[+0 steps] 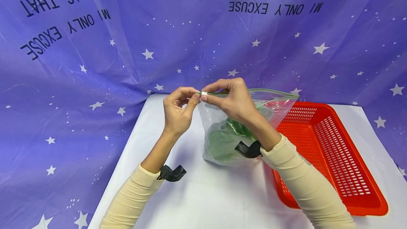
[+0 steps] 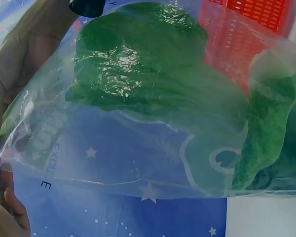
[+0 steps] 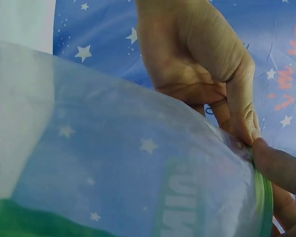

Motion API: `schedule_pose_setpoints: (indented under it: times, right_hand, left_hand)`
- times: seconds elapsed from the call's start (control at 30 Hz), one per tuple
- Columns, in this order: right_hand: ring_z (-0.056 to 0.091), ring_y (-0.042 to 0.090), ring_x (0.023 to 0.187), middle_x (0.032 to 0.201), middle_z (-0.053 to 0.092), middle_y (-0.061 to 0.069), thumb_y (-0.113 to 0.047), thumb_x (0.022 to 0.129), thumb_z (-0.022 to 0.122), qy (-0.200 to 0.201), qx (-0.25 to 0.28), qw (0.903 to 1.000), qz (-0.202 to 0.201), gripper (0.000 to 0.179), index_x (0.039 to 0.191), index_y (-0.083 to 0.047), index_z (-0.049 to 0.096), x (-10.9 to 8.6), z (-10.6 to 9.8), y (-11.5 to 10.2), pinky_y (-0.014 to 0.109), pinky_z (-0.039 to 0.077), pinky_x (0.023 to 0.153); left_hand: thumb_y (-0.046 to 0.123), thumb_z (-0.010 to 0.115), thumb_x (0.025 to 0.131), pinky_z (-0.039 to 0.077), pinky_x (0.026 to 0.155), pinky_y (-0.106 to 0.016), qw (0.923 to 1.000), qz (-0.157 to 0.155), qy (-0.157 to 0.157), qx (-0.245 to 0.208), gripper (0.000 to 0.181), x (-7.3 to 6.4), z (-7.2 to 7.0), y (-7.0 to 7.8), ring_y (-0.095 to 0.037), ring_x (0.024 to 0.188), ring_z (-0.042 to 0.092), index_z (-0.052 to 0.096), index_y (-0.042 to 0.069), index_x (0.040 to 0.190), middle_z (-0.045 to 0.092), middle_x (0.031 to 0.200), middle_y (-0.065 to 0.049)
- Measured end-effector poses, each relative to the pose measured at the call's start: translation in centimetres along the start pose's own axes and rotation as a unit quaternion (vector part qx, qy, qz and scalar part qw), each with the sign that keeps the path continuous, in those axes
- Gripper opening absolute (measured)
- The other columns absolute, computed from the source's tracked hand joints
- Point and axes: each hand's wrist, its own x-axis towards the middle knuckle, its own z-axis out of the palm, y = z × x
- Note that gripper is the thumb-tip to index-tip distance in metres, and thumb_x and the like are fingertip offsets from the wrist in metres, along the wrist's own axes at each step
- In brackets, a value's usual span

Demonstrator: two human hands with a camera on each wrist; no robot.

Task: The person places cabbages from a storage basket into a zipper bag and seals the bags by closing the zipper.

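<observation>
A clear zip bag (image 1: pixel 211 119) with a green zip edge is held up above the white table. Large green leaves (image 1: pixel 236 126) lie inside it, and they also show through the plastic in the left wrist view (image 2: pixel 143 54). My left hand (image 1: pixel 178 110) pinches the zip's left corner between thumb and fingers. Right beside it, my right hand (image 1: pixel 236 98) pinches the white slider (image 1: pixel 204 94) on the zip. The two thumbs nearly touch. Toward its right end the bag's mouth gapes. In the right wrist view the slider is hidden behind the fingers.
A red perforated basket (image 1: pixel 378 199) stands on the white table (image 1: pixel 187 200) to the right, partly behind the bag and under my right forearm. A purple cloth (image 1: pixel 178 45) with stars and lettering hangs behind the table and at its sides.
</observation>
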Motion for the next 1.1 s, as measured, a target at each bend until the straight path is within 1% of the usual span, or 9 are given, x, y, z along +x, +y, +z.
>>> schedule_pose_setpoints:
  times: [0.1,0.23,0.37,0.67,0.8,0.83,0.93,1.03,1.1]
  right_hand:
    - [0.066,0.016,0.087,0.090,0.073,-0.002,-0.016,0.079,0.084,0.004,0.006,1.0000,0.002,0.016,0.093,-0.011,0.079,0.0,0.0,0.1,0.035,0.053,0.076]
    - [0.065,0.016,0.091,0.088,0.073,-0.002,-0.016,0.079,0.084,0.011,0.008,0.9998,-0.015,0.015,0.091,-0.010,0.079,0.0,-0.1,0.4,0.036,0.050,0.085]
    - [0.065,0.013,0.090,0.086,0.072,-0.004,-0.015,0.079,0.084,0.017,0.003,0.9994,-0.030,0.013,0.090,-0.010,0.079,-0.1,-0.4,0.7,0.035,0.050,0.087]
    - [0.064,0.013,0.084,0.085,0.072,-0.004,-0.014,0.078,0.084,0.020,-0.004,0.9994,-0.029,0.014,0.091,-0.010,0.079,-0.4,-1.5,1.2,0.034,0.050,0.076]
    - [0.064,0.014,0.081,0.085,0.072,-0.004,-0.014,0.078,0.084,0.025,-0.012,0.9993,-0.027,0.014,0.091,-0.011,0.080,-0.5,-2.1,1.5,0.031,0.050,0.070]
    - [0.064,0.015,0.080,0.085,0.072,-0.003,-0.014,0.078,0.084,0.026,-0.012,0.9993,-0.026,0.014,0.090,-0.011,0.080,-0.6,-2.3,1.5,0.030,0.050,0.069]
    - [0.064,0.017,0.079,0.086,0.072,-0.003,-0.015,0.078,0.085,0.026,-0.014,0.9993,-0.021,0.014,0.090,-0.012,0.080,-0.7,-2.8,1.7,0.028,0.050,0.065]
    - [0.065,0.018,0.078,0.086,0.073,-0.001,-0.016,0.079,0.084,0.025,-0.013,0.9995,-0.015,0.014,0.091,-0.012,0.080,-0.9,-3.2,1.9,0.027,0.050,0.063]
    - [0.066,0.019,0.079,0.086,0.073,0.000,-0.017,0.079,0.084,0.027,-0.014,0.9995,-0.007,0.014,0.091,-0.012,0.080,-1.1,-3.7,2.1,0.025,0.050,0.063]
  left_hand:
    - [0.026,0.071,0.092,0.051,0.059,-0.028,1.0000,0.000,0.001,0.003,0.034,0.0,0.0,0.0,-0.015,0.067,0.065,0.066,-0.008,0.089,0.068,0.083,-0.012]
    - [0.024,0.071,0.092,0.051,0.058,-0.028,1.0000,0.007,0.002,0.007,0.032,0.1,0.2,0.0,-0.016,0.066,0.064,0.067,-0.007,0.089,0.068,0.082,-0.012]
    - [0.019,0.071,0.092,0.051,0.058,-0.028,0.9999,0.013,-0.002,0.011,0.026,0.2,0.2,0.0,-0.016,0.066,0.064,0.067,-0.007,0.089,0.068,0.081,-0.013]
    - [0.022,0.071,0.092,0.050,0.056,-0.027,0.9999,0.007,0.006,0.014,0.032,0.3,-0.2,-0.3,-0.015,0.064,0.065,0.066,-0.010,0.090,0.068,0.080,-0.014]
    - [0.016,0.071,0.091,0.050,0.056,-0.027,0.9998,0.006,0.012,0.015,0.026,0.3,-0.4,-0.4,-0.015,0.063,0.065,0.067,-0.010,0.089,0.067,0.078,-0.015]
    - [0.012,0.071,0.091,0.051,0.056,-0.027,0.9998,0.007,0.015,0.015,0.021,0.3,-0.4,-0.5,-0.015,0.063,0.065,0.067,-0.008,0.089,0.067,0.078,-0.015]
    - [0.000,0.069,0.089,0.051,0.056,-0.027,0.9997,0.008,0.021,0.012,0.002,0.3,-0.5,-0.5,-0.015,0.062,0.065,0.071,0.002,0.089,0.067,0.077,-0.015]
    - [-0.007,0.067,0.087,0.052,0.056,-0.028,0.9996,0.008,0.025,0.007,0.018,0.3,-0.7,-0.6,-0.016,0.062,0.065,0.073,0.010,0.089,0.067,0.076,-0.016]
    - [-0.008,0.067,0.087,0.053,0.057,-0.028,0.9996,0.006,0.029,0.005,0.020,0.3,-0.9,-0.7,-0.016,0.062,0.065,0.073,0.011,0.089,0.067,0.075,-0.016]
